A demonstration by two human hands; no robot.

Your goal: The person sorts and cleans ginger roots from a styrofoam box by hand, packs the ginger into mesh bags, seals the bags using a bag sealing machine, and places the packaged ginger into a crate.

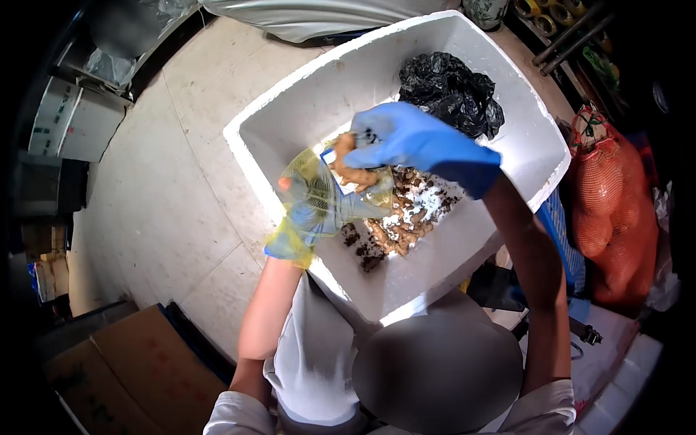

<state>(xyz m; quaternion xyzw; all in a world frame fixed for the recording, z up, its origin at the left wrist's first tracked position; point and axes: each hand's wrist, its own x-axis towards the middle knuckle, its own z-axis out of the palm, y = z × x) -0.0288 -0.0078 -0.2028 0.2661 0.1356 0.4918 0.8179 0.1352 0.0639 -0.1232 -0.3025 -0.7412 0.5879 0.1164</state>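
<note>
My right hand (409, 138), in a blue glove, has its fingers closed around a knobbly piece of ginger (354, 174) at the mouth of a yellow mesh bag (308, 177). The netting is drawn over my left hand (315, 214), also gloved in blue, which grips the bag from below with its fingers bent toward the ginger. A blue-edged white label shows behind the held piece. Both hands are over a white foam box (272, 119). More ginger (402, 232) lies among dark soil crumbs on its floor. A crumpled black plastic bag (449, 90) sits at the box's far right end.
Red net sacks (612, 210) with round contents stand to the right. Cardboard (138, 362) lies at the lower left, and white cartons (83, 119) stand at the far left. Pale floor tiles (192, 130) extend left of the box. My knees are against its near side.
</note>
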